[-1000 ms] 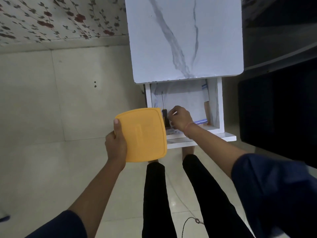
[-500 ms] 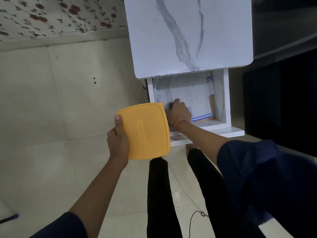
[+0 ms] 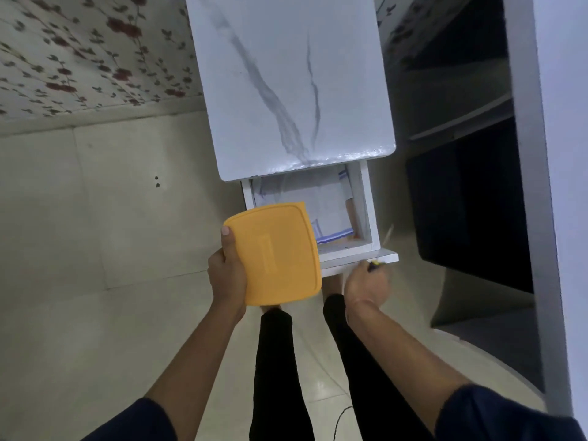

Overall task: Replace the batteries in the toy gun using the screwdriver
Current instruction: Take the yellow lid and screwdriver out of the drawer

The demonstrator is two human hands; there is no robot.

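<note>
So the right hand (image 3: 366,284) is curled tight round the yellow-and-black handle of a thin metal-shafted screwdriver (image 3: 374,263). It's blurry, with the shaft poking up past the front right corner of the pulled-out white wooden drawer (image 3: 366,202). The left hand (image 3: 227,275) grips a flat orange-yellow plastic lid with rounded corners (image 3: 273,253), thumb along its left edge, over the drawer's front left corner. White papers (image 3: 318,198) lie in the drawer, under the white marble-look tabletop (image 3: 292,84).
</note>
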